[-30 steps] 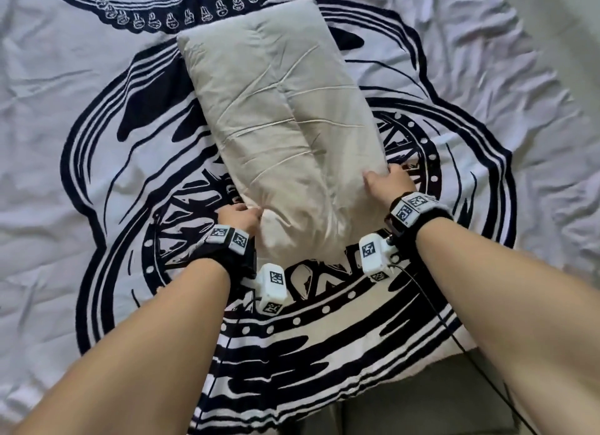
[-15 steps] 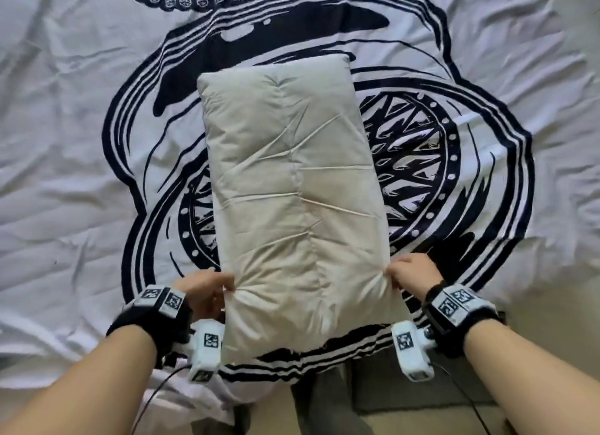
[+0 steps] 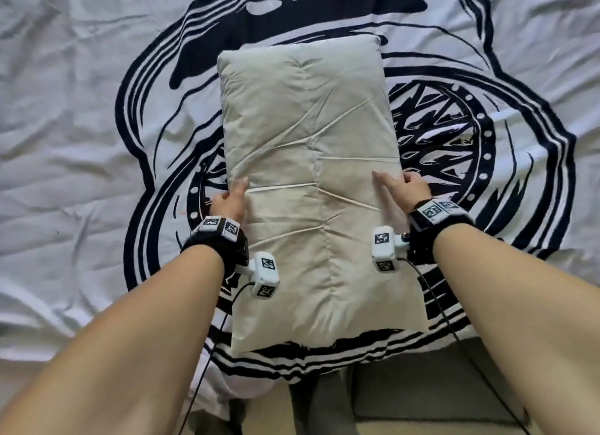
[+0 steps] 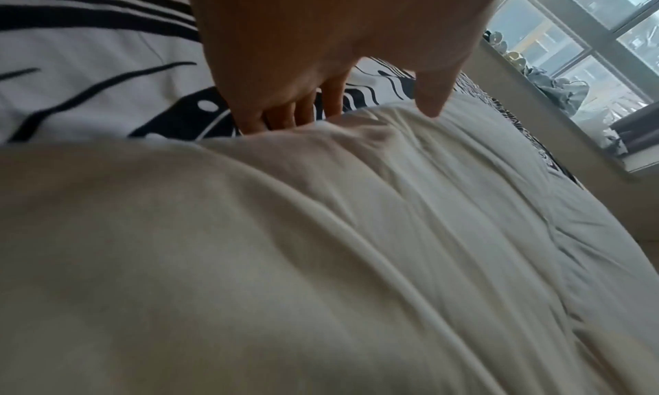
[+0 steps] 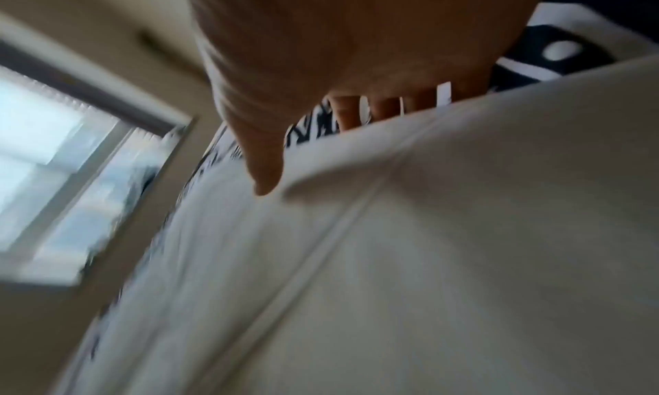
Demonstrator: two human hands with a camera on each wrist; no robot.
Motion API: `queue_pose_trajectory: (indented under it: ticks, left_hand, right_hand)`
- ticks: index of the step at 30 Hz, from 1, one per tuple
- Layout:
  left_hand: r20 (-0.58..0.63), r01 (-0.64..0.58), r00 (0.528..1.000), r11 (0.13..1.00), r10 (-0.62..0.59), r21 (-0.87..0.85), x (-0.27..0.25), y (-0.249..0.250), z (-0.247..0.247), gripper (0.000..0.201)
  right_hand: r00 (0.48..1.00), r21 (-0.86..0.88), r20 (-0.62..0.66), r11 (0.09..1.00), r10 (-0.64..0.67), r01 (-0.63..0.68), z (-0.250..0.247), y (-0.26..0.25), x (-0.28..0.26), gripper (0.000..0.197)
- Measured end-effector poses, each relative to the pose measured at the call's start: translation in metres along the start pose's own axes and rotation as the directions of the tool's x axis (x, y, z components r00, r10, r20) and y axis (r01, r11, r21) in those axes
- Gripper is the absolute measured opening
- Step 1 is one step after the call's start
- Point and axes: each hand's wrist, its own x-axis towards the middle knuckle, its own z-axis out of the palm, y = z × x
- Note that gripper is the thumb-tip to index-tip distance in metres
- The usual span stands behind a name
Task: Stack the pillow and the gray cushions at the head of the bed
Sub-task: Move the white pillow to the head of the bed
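Note:
A cream pillow (image 3: 308, 142) lies lengthwise on the bed, its near end close to the bed's front edge. My left hand (image 3: 227, 197) holds its left long side about halfway along, thumb on top and fingers tucked down the side. My right hand (image 3: 399, 187) holds the right long side at the same height, thumb on top. In the left wrist view the left hand (image 4: 356, 113) has its thumb on the pillow (image 4: 321, 260) and its fingers behind the edge. The right wrist view, blurred, shows the right hand (image 5: 321, 150) placed likewise on the pillow (image 5: 428, 260). No gray cushions are in view.
A wrinkled white sheet with a bold black pattern (image 3: 81, 142) covers the whole bed. The bed's front edge (image 3: 324, 366) runs below the pillow, with floor (image 3: 422, 402) beyond. A window (image 4: 588, 48) and a sill with small objects lie past the bed's far side.
The pillow was pulled toward the bed's front edge by its near corners. Both hands have since left the corners and moved up to the middle of its long sides.

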Motion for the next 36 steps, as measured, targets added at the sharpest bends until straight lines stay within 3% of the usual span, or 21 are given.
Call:
queue_pose_trajectory:
  ticks: [2, 4, 8, 11, 13, 17, 20, 27, 31, 34, 36]
  left_hand:
    - [0.047, 0.01, 0.999, 0.998, -0.012, 0.055, 0.0, -0.003, 0.011, 0.081]
    - [0.076, -0.02, 0.997, 1.0, 0.02, -0.003, -0.003, -0.007, 0.016, 0.083]
    - [0.093, -0.08, 0.992, 0.992, 0.089, -0.1, -0.016, 0.007, 0.023, 0.068]
    - [0.045, -0.115, 0.99, 0.939, 0.137, -0.323, -0.022, 0.021, 0.006, 0.082]
    - [0.043, -0.153, 0.982, 0.911, 0.183, -0.384, -0.03, 0.029, -0.018, 0.073]
    - [0.016, -0.237, 0.962, 0.865, 0.272, -0.443, -0.05, 0.032, -0.076, 0.073]
    - [-0.002, -0.238, 0.964, 0.855, 0.267, -0.462, -0.061, 0.032, -0.132, 0.068]
    - [-0.086, -0.297, 0.952, 0.81, 0.295, -0.506, -0.1, 0.049, -0.286, 0.039]
    - [-0.149, -0.355, 0.934, 0.793, 0.325, -0.496, -0.119, 0.046, -0.377, 0.044]
    - [-0.193, -0.346, 0.938, 0.796, 0.287, -0.496, -0.137, 0.036, -0.435, 0.035]
    - [-0.236, -0.341, 0.938, 0.811, 0.256, -0.476, -0.145, 0.022, -0.473, 0.044]
  right_hand:
    - [0.996, -0.041, 0.056, 0.996, -0.073, 0.075, 0.01, 0.002, -0.004, 0.105]
    - [0.992, -0.024, 0.039, 0.992, -0.124, 0.125, 0.021, 0.004, -0.005, 0.117]
    - [0.983, 0.069, -0.07, 0.982, -0.172, 0.177, 0.034, -0.014, -0.015, 0.076]
    - [0.975, 0.195, -0.114, 0.958, -0.191, 0.21, 0.03, -0.032, -0.034, 0.072]
    - [0.974, 0.284, -0.119, 0.933, -0.193, 0.22, 0.028, -0.046, -0.056, 0.073]
    - [0.981, 0.4, -0.087, 0.896, -0.173, 0.194, 0.033, -0.067, -0.111, 0.063]
    - [0.98, 0.417, -0.071, 0.887, -0.186, 0.199, 0.042, -0.093, -0.166, 0.055]
    - [0.939, 0.46, -0.024, 0.831, -0.342, 0.314, 0.076, -0.184, -0.299, 0.052]
    - [0.911, 0.404, -0.036, 0.828, -0.411, 0.39, 0.109, -0.222, -0.378, 0.058]
    - [0.9, 0.404, -0.029, 0.818, -0.436, 0.409, 0.137, -0.239, -0.427, 0.061]
    - [0.887, 0.391, -0.001, 0.816, -0.462, 0.426, 0.158, -0.246, -0.458, 0.056]
